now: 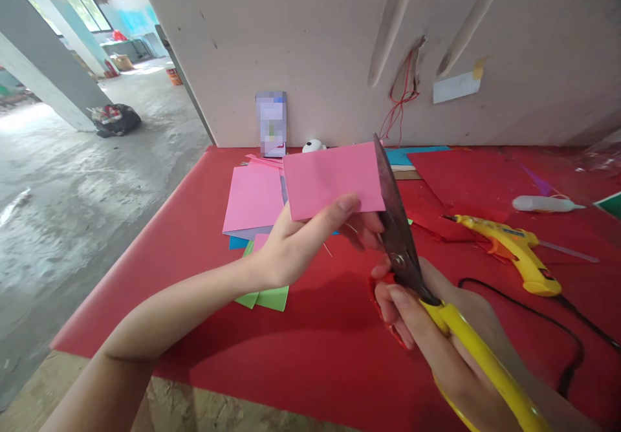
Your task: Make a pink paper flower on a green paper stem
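My left hand (295,248) pinches a pink paper rectangle (332,176), thumb on its near face and fingers behind it, above the table. My right hand (451,335) is wrapped round yellow-handled scissors (400,238). Their dark blades point up and away, along the right edge of the pink paper; I cannot tell whether they cut into it. Below the paper, pink sheets (255,199) and green pieces (272,298) lie on the red table covering (310,348). A red item, partly hidden, shows by the right fingers.
At the right lie a yellow glue gun (514,244) with a black cord and a white squeeze bottle (543,204). A phone (272,125) leans on the back wall beside a small white round object (313,146). Red threads (402,96) hang from the wall.
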Available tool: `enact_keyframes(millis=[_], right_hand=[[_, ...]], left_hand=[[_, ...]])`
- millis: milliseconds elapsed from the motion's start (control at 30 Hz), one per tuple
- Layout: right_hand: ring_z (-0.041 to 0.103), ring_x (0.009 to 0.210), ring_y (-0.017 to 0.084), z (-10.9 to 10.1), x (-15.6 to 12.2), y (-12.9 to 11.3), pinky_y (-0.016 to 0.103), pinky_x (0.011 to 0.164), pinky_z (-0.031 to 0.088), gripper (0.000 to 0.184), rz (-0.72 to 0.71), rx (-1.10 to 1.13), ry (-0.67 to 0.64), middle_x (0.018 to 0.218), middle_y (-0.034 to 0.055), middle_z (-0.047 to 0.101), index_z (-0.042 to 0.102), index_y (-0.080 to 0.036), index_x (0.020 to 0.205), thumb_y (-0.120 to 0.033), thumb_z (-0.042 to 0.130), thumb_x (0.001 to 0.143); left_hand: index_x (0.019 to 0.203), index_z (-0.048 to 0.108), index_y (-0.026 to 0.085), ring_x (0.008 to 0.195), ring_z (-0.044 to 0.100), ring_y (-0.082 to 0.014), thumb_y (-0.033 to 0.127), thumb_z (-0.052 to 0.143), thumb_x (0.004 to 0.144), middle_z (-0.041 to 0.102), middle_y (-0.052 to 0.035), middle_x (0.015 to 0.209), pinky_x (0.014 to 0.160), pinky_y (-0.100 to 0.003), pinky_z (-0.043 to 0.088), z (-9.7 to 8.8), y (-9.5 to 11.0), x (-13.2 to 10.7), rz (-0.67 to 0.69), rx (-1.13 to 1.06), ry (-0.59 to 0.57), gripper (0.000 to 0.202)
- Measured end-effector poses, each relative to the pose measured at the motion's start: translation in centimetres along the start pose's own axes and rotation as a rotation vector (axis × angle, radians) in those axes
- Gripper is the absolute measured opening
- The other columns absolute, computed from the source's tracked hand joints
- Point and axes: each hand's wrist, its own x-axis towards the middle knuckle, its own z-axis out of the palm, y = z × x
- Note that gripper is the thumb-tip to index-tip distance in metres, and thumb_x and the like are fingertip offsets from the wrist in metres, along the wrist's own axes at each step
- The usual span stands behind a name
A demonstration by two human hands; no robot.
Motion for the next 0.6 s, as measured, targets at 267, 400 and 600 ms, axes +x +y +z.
enact_keyframes(millis=[267,400,600], right_hand=[[0.048,0.044,0.01,0.0,0.1,0.4,0.023,0.042,0.036,0.019,-0.199,-0.046,0.1,0.055,-0.0062,0.054,0.052,-0.026,0.083,-0.036,0.04,0.094],[0.044,0.04,0.009,-0.2,0.3,0.7,0.022,0.039,0.035,0.016,-0.321,-0.089,0.063,0.053,-0.0074,0.048,0.052,-0.026,0.087,-0.029,0.039,0.095],[0.036,0.036,0.007,0.3,0.0,1.0,0.02,0.033,0.027,0.014,-0.314,-0.042,0.114,0.053,-0.0083,0.042,0.05,-0.026,0.09,-0.029,0.038,0.097]], left_hand=[[0.077,0.072,0.014,0.076,0.071,-0.0189,0.047,0.043,0.093,0.072,-0.0055,0.072,0.069,-0.028,0.058,-0.4,0.5,0.2,-0.029,0.007,-0.079,0.047],[0.08,0.072,0.015,0.076,0.071,-0.0192,0.05,0.04,0.093,0.072,-0.0049,0.07,0.07,-0.028,0.058,-1.0,0.6,0.5,-0.039,0.046,-0.133,0.05],[0.071,0.071,0.016,0.073,0.071,-0.0185,0.044,0.045,0.093,0.07,-0.0037,0.066,0.069,-0.028,0.057,-1.5,1.1,0.7,-0.018,0.04,-0.181,0.044]])
